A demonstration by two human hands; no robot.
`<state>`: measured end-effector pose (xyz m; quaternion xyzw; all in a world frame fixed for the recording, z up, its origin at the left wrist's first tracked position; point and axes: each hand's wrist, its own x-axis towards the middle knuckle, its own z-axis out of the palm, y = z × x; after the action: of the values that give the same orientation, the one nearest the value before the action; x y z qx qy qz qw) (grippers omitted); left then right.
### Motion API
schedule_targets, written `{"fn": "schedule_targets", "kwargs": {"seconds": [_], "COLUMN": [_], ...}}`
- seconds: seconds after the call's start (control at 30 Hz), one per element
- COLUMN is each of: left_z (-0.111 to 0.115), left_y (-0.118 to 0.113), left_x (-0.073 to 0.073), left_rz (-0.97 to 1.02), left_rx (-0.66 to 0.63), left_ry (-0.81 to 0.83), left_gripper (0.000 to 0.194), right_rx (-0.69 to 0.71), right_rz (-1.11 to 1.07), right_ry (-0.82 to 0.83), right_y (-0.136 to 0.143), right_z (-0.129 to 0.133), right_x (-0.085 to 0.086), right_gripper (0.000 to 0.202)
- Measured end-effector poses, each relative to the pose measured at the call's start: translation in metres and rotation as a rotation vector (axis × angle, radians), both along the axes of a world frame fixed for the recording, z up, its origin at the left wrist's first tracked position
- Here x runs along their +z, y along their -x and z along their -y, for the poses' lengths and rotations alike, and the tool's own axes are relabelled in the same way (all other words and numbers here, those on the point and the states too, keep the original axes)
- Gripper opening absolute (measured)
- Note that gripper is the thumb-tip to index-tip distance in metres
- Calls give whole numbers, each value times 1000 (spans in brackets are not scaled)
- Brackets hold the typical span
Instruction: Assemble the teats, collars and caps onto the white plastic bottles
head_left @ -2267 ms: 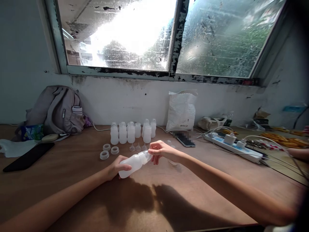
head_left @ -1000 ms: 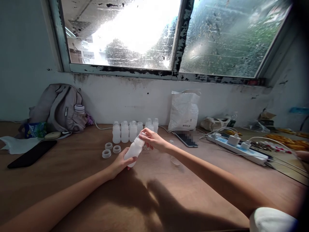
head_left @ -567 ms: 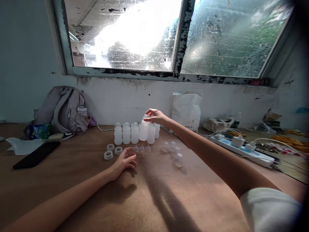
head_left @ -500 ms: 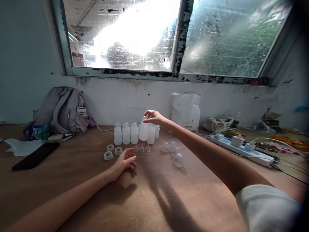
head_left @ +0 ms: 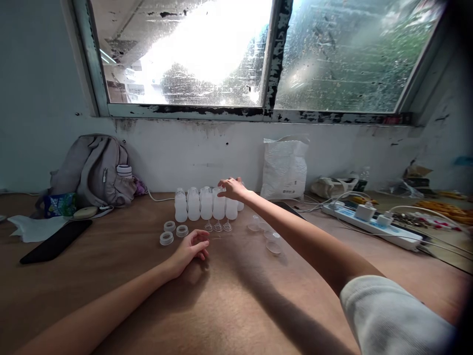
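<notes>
A row of frosted white baby bottles [head_left: 193, 206] with clear domed tops stands upright near the wall. My right hand [head_left: 232, 189] reaches over the row, its thumb and finger closed around the top of one bottle [head_left: 219, 207], which stands in line with the others. My left hand [head_left: 191, 249] rests on the table, fingers loosely bent and apart, holding nothing. Close to it lie three whitish screw rings [head_left: 166, 238]. Three clear nipples [head_left: 218, 226] sit in front of the bottles. Several clear round discs [head_left: 273, 247] lie to the right, some hidden behind my right forearm.
A grey backpack [head_left: 94, 172] leans on the wall at left, with a black phone-like slab [head_left: 55, 241] and white tissue [head_left: 35, 228] before it. A white plastic bag [head_left: 284, 167] stands behind my right arm. At right, a power strip [head_left: 373, 228] trails cables.
My right hand has lowered the bottle from slightly above the row down into line with the others. The left hand stays nearly still. A dark flat object now shows behind the right forearm.
</notes>
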<state>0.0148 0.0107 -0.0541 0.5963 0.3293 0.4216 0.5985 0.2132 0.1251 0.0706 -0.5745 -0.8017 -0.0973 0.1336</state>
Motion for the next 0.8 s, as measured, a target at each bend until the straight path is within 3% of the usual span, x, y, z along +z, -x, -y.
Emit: {"fn": "schedule_targets", "kwargs": {"seconds": [0.33, 0.57, 0.8], "left_z": [2, -1, -2], "left_y": [-1, 1, 1], "left_x": [2, -1, -4], "left_rz": [-20, -21, -20], "left_rx": [3, 13, 12], "left_ry": [-17, -23, -24], "left_gripper": [29, 32, 32], "right_rx": [31, -65, -38], "right_rz": [37, -76, -158], "right_ry": [-66, -68, -16], "right_y": [-6, -36, -53], "right_z": [-6, -5, -4], "right_x": [-2, 9, -4], "right_gripper": [36, 40, 12]}}
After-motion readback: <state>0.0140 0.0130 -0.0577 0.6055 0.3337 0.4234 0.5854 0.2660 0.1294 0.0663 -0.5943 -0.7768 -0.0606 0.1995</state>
